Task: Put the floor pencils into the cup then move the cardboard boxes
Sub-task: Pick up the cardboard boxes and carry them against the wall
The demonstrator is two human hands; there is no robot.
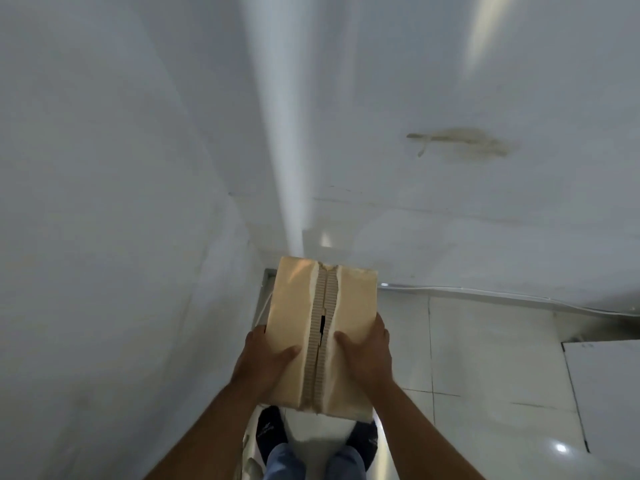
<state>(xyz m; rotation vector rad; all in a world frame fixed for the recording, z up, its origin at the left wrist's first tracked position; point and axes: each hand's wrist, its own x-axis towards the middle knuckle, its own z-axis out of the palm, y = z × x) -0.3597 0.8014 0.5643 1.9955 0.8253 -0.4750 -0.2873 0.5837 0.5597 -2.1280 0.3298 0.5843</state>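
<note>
The person stands facing a corner of the white walls [138, 168], holding a tan oblong cardboard box [292, 306] out in front of the body with both hands. The left hand [266, 358] clasps the box's left side near its close end, with the thumb laid flat across the top face. The right hand [367, 355] does the same on the right side, its thumb pointing inward towards the middle. The fingers of both hands go down round the edges, and I cannot see them from here.

Between the two thumbs a torn strip of bare corrugated board runs the whole length of the lid. It has a dark slit where the flaps do not quite meet. The box's far end points away from the hands, towards the corner.

Below the hands are two feet in dark socks [270, 431] and the legs of blue jeans [284, 462], partly hidden by the near end of the box. Glossy white floor tiles [485, 358] spread out to the right of the right hand. Further that way a flat white panel [609, 393] lies on the floor. A thin pale cable [485, 291] runs along the foot of the wall beyond the right hand. High above that hand, a smeared brownish stain [464, 142] marks the wall.
</note>
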